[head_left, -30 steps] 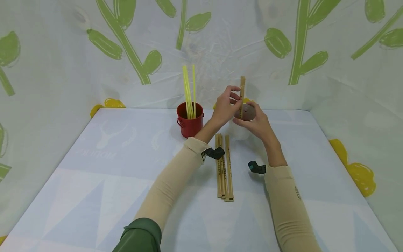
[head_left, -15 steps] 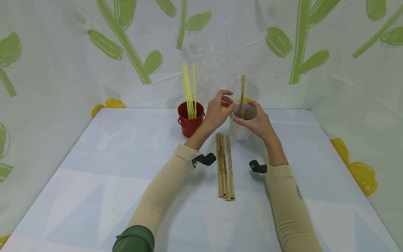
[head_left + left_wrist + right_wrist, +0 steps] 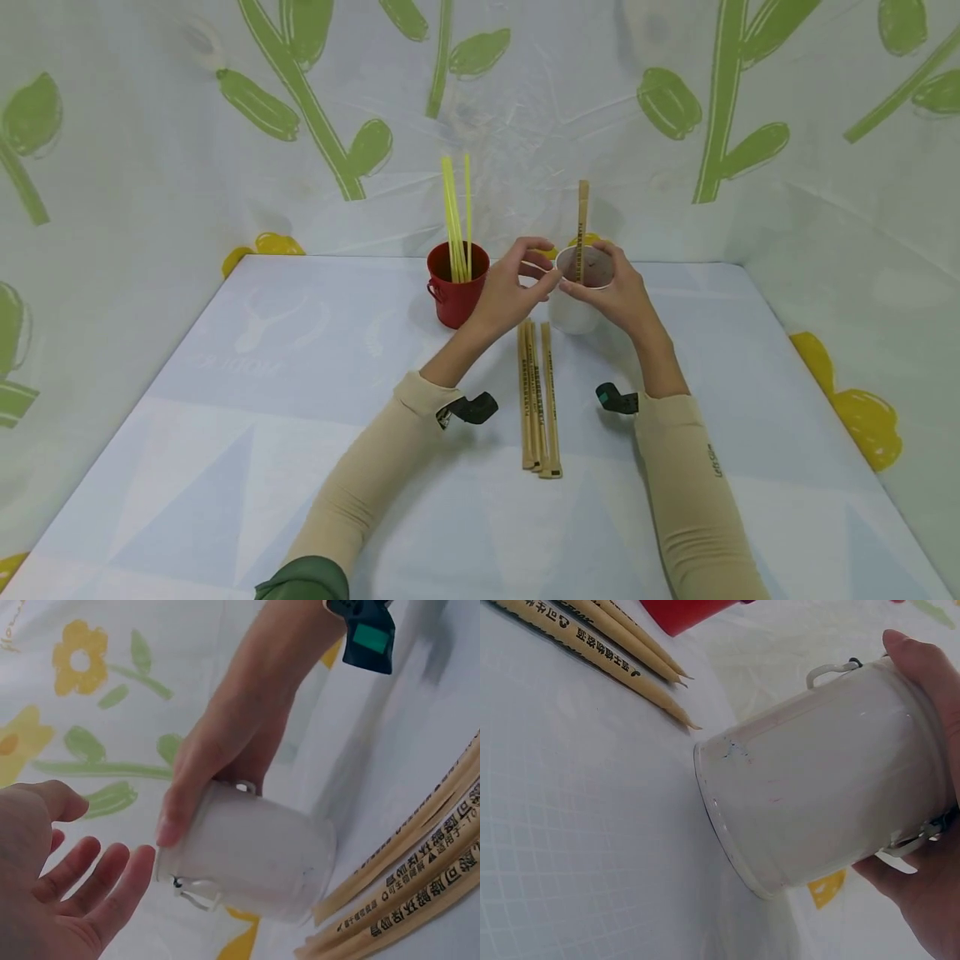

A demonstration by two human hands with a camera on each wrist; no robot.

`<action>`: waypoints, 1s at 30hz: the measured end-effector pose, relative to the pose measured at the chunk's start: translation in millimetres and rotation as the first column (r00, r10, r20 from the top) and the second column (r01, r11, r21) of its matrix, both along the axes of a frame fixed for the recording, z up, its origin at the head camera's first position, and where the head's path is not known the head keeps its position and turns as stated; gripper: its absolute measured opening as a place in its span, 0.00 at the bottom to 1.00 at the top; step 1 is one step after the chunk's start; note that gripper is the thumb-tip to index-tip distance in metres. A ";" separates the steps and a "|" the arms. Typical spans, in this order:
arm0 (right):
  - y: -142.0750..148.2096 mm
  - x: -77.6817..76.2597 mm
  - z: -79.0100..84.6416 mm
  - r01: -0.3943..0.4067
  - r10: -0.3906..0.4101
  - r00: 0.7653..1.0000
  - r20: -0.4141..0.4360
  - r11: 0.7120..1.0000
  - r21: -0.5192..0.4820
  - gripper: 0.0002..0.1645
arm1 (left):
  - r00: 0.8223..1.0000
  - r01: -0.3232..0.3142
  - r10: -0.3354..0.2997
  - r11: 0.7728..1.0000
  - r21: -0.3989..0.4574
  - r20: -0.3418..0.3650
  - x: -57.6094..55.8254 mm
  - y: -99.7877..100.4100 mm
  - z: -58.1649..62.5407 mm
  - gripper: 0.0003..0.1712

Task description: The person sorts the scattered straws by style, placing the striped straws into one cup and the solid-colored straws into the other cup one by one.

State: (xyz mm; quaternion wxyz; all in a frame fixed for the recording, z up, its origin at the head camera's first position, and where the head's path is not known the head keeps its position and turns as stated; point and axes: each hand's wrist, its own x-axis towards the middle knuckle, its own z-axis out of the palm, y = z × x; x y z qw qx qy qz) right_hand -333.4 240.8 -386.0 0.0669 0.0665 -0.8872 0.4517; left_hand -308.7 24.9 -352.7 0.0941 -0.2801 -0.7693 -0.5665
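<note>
My right hand (image 3: 627, 298) grips a small white bucket (image 3: 573, 317) by its rim, thumb on the near side and fingers around the far right. A straw in a brown paper wrapper (image 3: 582, 218) stands upright inside, its lower end hidden by the bucket wall. Just left of the rim, my left hand (image 3: 512, 292) holds nothing, its fingers loosely bent and spread. In the left wrist view that hand's fingertips (image 3: 142, 862) are close to the bucket's mouth. The right wrist view shows the bucket's side (image 3: 817, 772) and base edge by the tabletop.
Several paper-wrapped straws (image 3: 534, 400) lie side by side on the table in front of the bucket. A red bucket (image 3: 459, 307) with several yellow straws (image 3: 455, 217) stands to the left, behind my left hand. A patterned sheet (image 3: 555, 125) rises along the table's back edge.
My left hand has let go of the wrapped straw and drawn back left and down. The straw stays standing in the white bucket, and my right hand keeps its grip.
</note>
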 end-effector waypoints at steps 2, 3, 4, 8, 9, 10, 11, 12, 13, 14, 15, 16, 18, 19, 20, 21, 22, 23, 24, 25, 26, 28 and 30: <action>-0.2 0.0 -0.6 -0.002 0.002 1.000 -0.004 1.000 -0.004 0.60 | 1.000 0.000 0.000 1.000 -0.002 -0.002 4.1 -5.1 -0.8 0.22; -0.3 -0.1 -0.8 -0.002 0.002 1.000 -0.003 1.000 -0.004 0.60 | 1.000 0.002 -0.002 1.000 -0.004 0.002 5.6 -7.9 -2.2 0.22; -0.4 -0.3 -1.1 -0.003 0.003 1.000 -0.005 1.000 -0.004 0.60 | 1.000 0.004 -0.004 1.000 -0.008 0.011 6.9 -10.7 -4.1 0.22; -0.8 -0.5 -1.6 -0.003 0.003 1.000 -0.011 1.000 0.005 0.60 | 0.996 0.017 -0.015 1.000 -0.025 0.092 10.9 -21.6 -15.9 0.22; -0.9 -0.7 -1.4 -0.001 0.002 1.000 -0.012 1.000 0.008 0.60 | 0.992 0.022 -0.019 1.000 -0.022 0.123 11.7 -23.8 -19.7 0.22; -0.9 -1.0 -1.4 -0.001 0.001 1.000 -0.017 1.000 0.010 0.60 | 0.988 0.025 -0.022 0.999 -0.021 0.151 12.6 -25.3 -23.3 0.22; -0.7 -1.3 -1.4 0.000 0.000 1.000 -0.020 1.000 0.011 0.60 | 0.984 0.030 -0.026 0.999 -0.022 0.178 13.0 -26.3 -27.2 0.22; -0.6 -1.3 -1.3 0.002 -0.001 1.000 -0.020 1.000 0.013 0.60 | 0.978 0.035 -0.029 0.999 -0.025 0.205 13.5 -26.7 -30.5 0.22; -0.8 -1.1 -1.2 0.003 -0.003 1.000 -0.019 1.000 0.011 0.60 | 0.974 0.037 -0.029 0.999 -0.030 0.225 14.0 -26.8 -33.7 0.22; -1.2 -0.7 -1.2 0.004 -0.004 1.000 -0.017 1.000 0.010 0.61 | 0.970 0.040 -0.029 0.999 -0.038 0.241 14.5 -26.7 -36.4 0.22; -1.3 -0.4 -1.5 0.006 -0.006 1.000 -0.011 1.000 0.008 0.61 | 0.968 0.041 -0.027 0.998 -0.050 0.251 14.7 -26.2 -38.8 0.21; -1.3 -0.4 -1.4 0.006 -0.006 1.000 -0.008 1.000 0.007 0.61 | 0.965 0.044 -0.025 0.997 -0.064 0.261 14.7 -25.6 -40.5 0.21; -1.6 0.2 -1.3 0.008 -0.008 1.000 0.002 1.000 0.009 0.61 | 0.960 0.052 -0.025 0.995 -0.090 0.278 15.0 -25.4 -42.3 0.22; -1.5 0.2 -1.4 0.009 -0.009 1.000 0.005 1.000 0.010 0.61 | 0.958 0.053 -0.020 0.993 -0.107 0.287 15.1 -25.9 -42.8 0.22; -1.3 0.0 -1.4 0.010 -0.010 1.000 0.007 1.000 0.014 0.61 | 0.954 0.055 -0.013 0.990 -0.133 0.298 15.2 -26.7 -42.6 0.23; -0.9 -0.4 -1.4 0.010 -0.010 1.000 0.007 1.000 0.016 0.61 | 0.950 0.056 -0.002 0.985 -0.163 0.312 15.1 -27.5 -42.5 0.24; -0.6 -0.6 -1.0 0.010 -0.011 1.000 0.008 1.000 0.017 0.61 | 0.945 0.058 0.010 0.978 -0.198 0.327 14.9 -28.3 -42.2 0.25; -0.3 -0.6 -0.6 0.011 -0.011 1.000 0.007 1.000 0.017 0.62 | 0.939 0.063 0.023 0.969 -0.237 0.342 14.7 -29.0 -41.8 0.26; 0.1 -0.6 -0.1 0.012 -0.012 1.000 0.005 1.000 0.017 0.62 | 0.934 0.068 0.036 0.959 -0.275 0.356 14.4 -29.7 -41.5 0.28; 0.1 -0.6 0.0 0.011 -0.011 1.000 0.004 1.000 0.017 0.62 | 0.928 0.075 0.049 0.946 -0.314 0.370 14.1 -30.6 -41.7 0.29; 0.0 -0.5 0.1 0.011 -0.011 1.000 0.002 1.000 0.016 0.62 | 0.921 0.085 0.060 0.933 -0.350 0.384 14.0 -31.2 -42.0 0.31; -0.3 0.1 0.3 0.011 -0.011 1.000 -0.001 1.000 0.012 0.61 | 0.912 0.103 0.075 0.909 -0.403 0.403 13.7 -31.6 -43.0 0.33; -0.4 0.6 -0.1 0.010 -0.010 1.000 0.002 1.000 0.011 0.62 | 0.905 0.116 0.088 0.890 -0.441 0.416 13.8 -31.6 -44.5 0.34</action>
